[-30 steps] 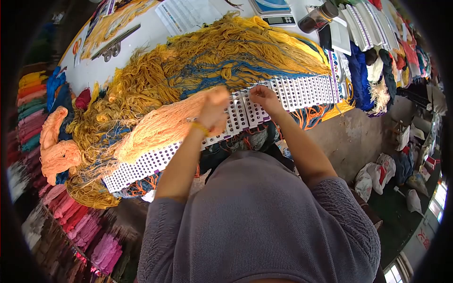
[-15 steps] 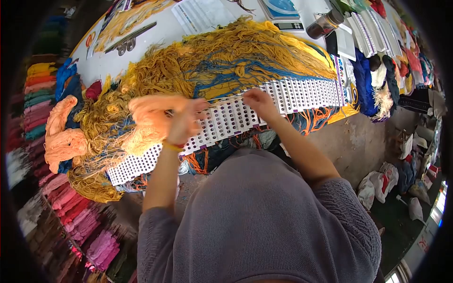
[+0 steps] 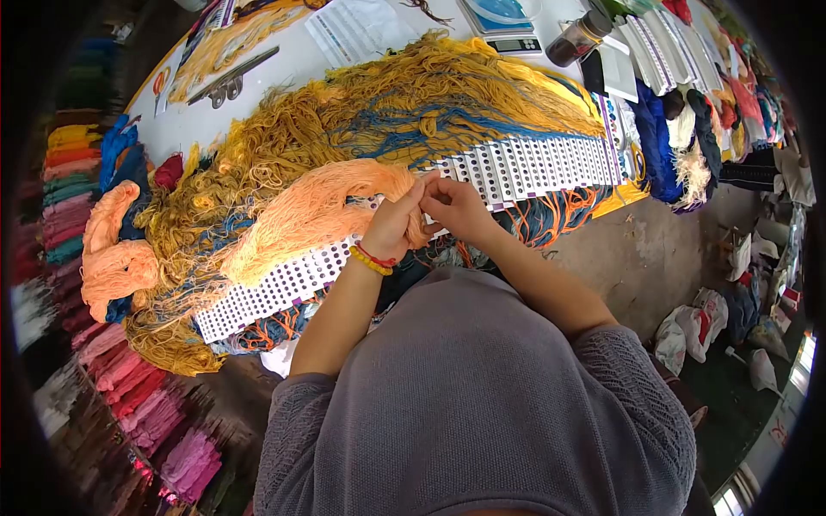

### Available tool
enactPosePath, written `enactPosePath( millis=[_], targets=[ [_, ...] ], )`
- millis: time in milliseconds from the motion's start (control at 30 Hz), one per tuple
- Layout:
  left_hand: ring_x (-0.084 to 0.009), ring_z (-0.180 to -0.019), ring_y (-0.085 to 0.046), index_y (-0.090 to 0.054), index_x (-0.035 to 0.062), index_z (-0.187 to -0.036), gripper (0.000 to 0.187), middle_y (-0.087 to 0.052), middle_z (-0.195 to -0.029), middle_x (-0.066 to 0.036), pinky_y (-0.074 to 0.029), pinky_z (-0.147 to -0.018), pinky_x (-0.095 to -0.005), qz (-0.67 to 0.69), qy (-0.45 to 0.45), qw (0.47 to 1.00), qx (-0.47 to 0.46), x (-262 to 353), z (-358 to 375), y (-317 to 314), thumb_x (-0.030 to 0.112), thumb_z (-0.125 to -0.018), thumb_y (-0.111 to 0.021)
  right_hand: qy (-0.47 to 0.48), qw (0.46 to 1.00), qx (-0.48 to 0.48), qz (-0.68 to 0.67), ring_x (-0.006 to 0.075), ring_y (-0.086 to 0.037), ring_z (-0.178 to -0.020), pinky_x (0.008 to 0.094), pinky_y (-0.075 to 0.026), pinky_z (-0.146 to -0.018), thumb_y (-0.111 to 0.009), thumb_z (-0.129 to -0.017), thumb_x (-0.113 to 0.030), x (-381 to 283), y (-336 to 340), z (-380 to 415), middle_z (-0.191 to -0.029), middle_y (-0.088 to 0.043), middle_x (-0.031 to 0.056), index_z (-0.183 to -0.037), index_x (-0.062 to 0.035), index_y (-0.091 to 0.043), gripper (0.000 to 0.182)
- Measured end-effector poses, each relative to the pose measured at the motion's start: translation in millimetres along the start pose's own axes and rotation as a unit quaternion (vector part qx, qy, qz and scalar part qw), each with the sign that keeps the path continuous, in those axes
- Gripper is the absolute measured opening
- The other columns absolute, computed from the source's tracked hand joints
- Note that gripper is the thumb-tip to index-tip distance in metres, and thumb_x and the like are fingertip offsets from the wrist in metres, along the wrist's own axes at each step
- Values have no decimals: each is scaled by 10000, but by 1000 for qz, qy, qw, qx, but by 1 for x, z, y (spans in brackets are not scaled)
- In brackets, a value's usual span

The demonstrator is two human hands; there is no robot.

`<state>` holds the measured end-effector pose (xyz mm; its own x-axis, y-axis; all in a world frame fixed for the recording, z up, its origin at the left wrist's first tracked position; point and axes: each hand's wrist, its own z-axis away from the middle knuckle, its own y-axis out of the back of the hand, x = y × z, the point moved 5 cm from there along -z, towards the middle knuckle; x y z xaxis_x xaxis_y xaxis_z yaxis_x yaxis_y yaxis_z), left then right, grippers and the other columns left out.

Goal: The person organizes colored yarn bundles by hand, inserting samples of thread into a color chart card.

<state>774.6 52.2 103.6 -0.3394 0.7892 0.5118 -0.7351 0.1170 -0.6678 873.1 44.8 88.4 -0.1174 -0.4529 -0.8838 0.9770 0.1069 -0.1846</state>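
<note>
A loose peach-coloured yarn skein [image 3: 318,202] stretches from the yarn pile to my left hand [image 3: 394,228], whose fingers are closed around its right end. My right hand [image 3: 456,208] meets it there with fingers pinched together; whatever is between those fingertips is too small to make out. Beneath both hands runs a long row of white cards [image 3: 525,172] punched with dark holes. Mustard-yellow yarn [image 3: 344,107] with blue strands spreads just beyond the cards. Dark and orange threads [image 3: 559,215] hang along the near side of the row.
Another peach hank [image 3: 120,262] lies at the table's left end. At the back are a clamp-like metal tool [image 3: 232,77], printed paper [image 3: 357,30], a digital scale [image 3: 514,43] and a dark jar [image 3: 578,39]. Coloured skeins [image 3: 129,378] line the left; bags [image 3: 693,327] sit on the floor at right.
My left hand has moved right and drawn the peach skein out along the cards. My right hand has come slightly left and down, so both hands now meet.
</note>
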Motion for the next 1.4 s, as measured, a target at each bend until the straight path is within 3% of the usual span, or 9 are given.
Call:
enactPosePath(
  millis=[467,667,800,900,1000,1033,1133,1200,1400],
  targets=[
    [-123,-887,-524,-475,55,-1176,365,-539,-1018,-39,-470,-672,-272,-2,-1,999,53,-12,-12,1,267,-879,-460,-4,999,35,11,114,-578,-578,229,-473,-489,-544,-797,-133,15,13,0,-709,-587,56,-819,15,-554,150],
    [-175,-892,-523,-551,20,-906,260,-560,-922,-69,-459,-727,-302,57,-24,998,-18,-14,-28,53,260,-870,-460,-71,935,34,-346,119,-499,-598,263,-418,-561,-516,-743,-77,3,41,-5,-849,-567,84,-756,-21,-560,73],
    [-152,-805,-532,-557,33,-852,195,-563,-832,-63,-444,-770,-311,-84,-270,944,168,65,25,169,193,-847,-446,40,830,-135,-540,105,-432,-539,234,-369,-511,-500,-771,-195,-37,130,0,-631,-484,7,-776,-61,-514,135],
    [-120,-621,-502,-525,28,-826,188,-518,-693,-19,-486,-708,-292,-39,-285,846,448,132,118,274,198,-833,-445,115,940,214,-241,88,-416,-503,202,-337,-453,-518,-779,-144,-70,300,33,-583,-448,-16,-706,-97,-493,90],
    [-135,-556,-464,-498,-9,-874,214,-408,-609,-14,-502,-689,-306,36,-306,875,373,153,138,279,190,-843,-426,278,730,612,-122,122,-459,-499,230,-378,-453,-511,-784,-83,-90,436,107,-570,-478,32,-680,-39,-505,113],
    [-141,-554,-460,-494,-18,-906,228,-433,-641,-35,-501,-683,-302,-18,-289,840,458,146,111,199,189,-851,-416,324,738,588,-67,123,-455,-485,237,-372,-444,-493,-795,-67,-97,418,95,-592,-485,26,-698,-39,-518,104],
    [-157,-842,-520,-455,-11,-1072,357,-528,-905,-83,-471,-638,-263,32,-129,990,42,70,-8,170,283,-877,-398,323,838,381,219,134,-514,-602,279,-417,-531,-460,-770,-22,-59,325,16,-758,-544,21,-797,-36,-561,105],
    [-157,-853,-526,-439,18,-1117,356,-542,-958,-74,-447,-622,-253,-49,-22,993,104,18,-54,75,270,-865,-452,341,808,184,443,135,-562,-625,273,-454,-578,-514,-753,-69,-12,243,-31,-804,-582,67,-879,-27,-571,144],
    [-161,-725,-565,-510,-14,-1012,221,-577,-896,-89,-432,-553,-255,-210,62,965,145,-64,-137,38,116,-835,-486,69,941,136,301,276,-585,-587,349,-454,-528,-542,-781,-183,41,147,-53,-643,-594,125,-817,-33,-580,159]
  ],
)
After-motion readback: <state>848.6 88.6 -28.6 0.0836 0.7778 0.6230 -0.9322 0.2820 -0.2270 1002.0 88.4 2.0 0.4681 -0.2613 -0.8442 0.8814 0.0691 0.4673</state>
